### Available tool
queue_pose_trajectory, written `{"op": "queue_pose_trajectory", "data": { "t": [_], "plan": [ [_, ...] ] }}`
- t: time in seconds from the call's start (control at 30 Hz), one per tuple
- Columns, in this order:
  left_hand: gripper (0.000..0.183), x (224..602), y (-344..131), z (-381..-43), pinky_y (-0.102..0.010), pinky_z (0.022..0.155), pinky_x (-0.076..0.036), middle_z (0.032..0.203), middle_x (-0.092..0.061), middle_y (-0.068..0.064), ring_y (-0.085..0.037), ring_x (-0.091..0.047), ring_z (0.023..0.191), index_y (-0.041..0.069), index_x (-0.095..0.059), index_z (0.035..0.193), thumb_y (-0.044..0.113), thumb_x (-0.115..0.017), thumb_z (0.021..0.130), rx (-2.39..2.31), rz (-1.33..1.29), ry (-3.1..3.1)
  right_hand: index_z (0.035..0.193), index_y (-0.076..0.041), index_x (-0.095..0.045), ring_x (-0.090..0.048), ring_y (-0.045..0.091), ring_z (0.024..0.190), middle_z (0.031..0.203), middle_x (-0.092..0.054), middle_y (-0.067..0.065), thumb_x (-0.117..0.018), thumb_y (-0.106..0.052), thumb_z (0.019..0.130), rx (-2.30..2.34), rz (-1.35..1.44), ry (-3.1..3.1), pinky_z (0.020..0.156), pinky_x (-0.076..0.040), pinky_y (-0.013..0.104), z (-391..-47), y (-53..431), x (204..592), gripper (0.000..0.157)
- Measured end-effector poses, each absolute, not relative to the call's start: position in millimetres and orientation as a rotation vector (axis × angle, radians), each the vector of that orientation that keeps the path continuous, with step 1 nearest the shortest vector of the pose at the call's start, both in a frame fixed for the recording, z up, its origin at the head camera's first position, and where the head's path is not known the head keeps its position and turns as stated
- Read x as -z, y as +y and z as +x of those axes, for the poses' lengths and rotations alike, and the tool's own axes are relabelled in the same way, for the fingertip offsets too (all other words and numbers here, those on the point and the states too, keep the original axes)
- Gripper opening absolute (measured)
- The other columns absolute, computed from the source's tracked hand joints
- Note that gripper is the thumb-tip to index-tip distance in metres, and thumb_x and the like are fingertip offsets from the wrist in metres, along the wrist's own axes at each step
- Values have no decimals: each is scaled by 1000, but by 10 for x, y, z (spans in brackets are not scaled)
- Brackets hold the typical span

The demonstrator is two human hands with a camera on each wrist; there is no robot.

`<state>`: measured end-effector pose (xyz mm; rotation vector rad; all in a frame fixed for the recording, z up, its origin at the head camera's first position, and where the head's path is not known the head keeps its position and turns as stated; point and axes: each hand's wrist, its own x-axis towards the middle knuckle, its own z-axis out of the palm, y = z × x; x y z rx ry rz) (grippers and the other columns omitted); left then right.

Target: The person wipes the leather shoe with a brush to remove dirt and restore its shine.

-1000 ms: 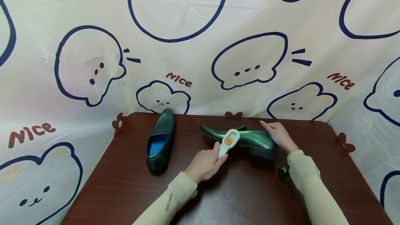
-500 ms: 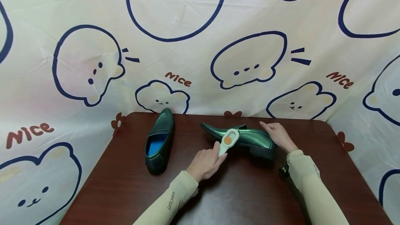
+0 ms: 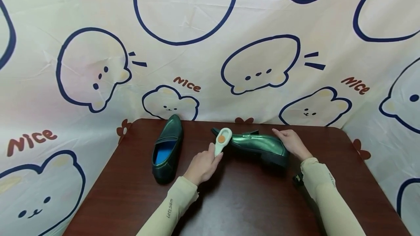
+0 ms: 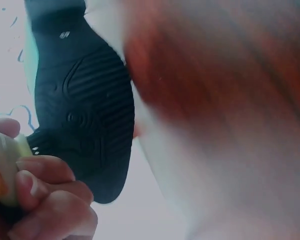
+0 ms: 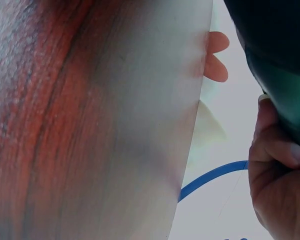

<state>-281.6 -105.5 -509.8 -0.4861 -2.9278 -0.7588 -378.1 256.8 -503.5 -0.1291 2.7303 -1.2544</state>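
Note:
A shiny green loafer [image 3: 259, 144] is held slightly tilted over the table, toe to the left. My right hand [image 3: 293, 143] grips its heel end, and in the right wrist view thumb and fingers curl at the shoe's edge. My left hand [image 3: 201, 165] holds a white brush-like tool [image 3: 223, 139] with an orange oval, its head in front of the loafer's toe part. Whether the tool touches the shoe cannot be told; its underside is hidden. In the left wrist view the dark ridged sole [image 4: 85, 100] is beyond the left fingers [image 4: 55, 200].
A second green loafer [image 3: 167, 148] with a blue insole stands upright on the left of the brown table [image 3: 236, 207], toe toward the back. A white cloth [image 3: 210, 65] printed with cartoon bears hangs behind the table and at its sides.
My left hand has moved left with the brush-like tool, from the loafer's middle toward its toe. My right hand and the gripped loafer have hardly moved.

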Motion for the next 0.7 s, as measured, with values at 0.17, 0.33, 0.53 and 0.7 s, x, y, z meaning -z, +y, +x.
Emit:
{"op": "queue_pose_trajectory", "data": {
  "t": [0.17,0.33,0.53,0.7],
  "plan": [
    [34,5056,-1132,-2801,-32,53,-40,68,-49,-4,-17,-48,55,7,-45,107,40,-48,110,790,-358,-2937,59,-15,-40,-38,16,51,56,-31,-6,-46,-59,106,1253,-148,2746,54,-34,30,-3768,2550,5057,65],
    [35,5019,-1039,-2725,-30,52,-40,67,-49,-1,-14,-47,54,8,-46,108,43,-45,110,811,-508,-2880,59,-15,-40,-38,15,51,57,-30,-7,-47,-56,107,1240,-172,2782,54,-33,29,-3741,2539,5083,64],
    [34,5004,-730,-2643,-25,50,-38,65,-47,3,-10,-45,53,10,-47,108,44,-43,110,679,-771,-2812,59,-15,-40,-37,16,51,56,-30,-7,-46,-57,107,1245,-212,2811,54,-33,30,-3749,2547,5077,64],
    [33,5083,-637,-2639,-26,50,-37,63,-45,3,-11,-43,51,8,-46,105,41,-46,109,646,-747,-2793,59,-15,-40,-36,15,51,55,-30,-7,-47,-56,107,1264,-234,2803,54,-34,30,-3759,2543,5083,64]
  ]
}}
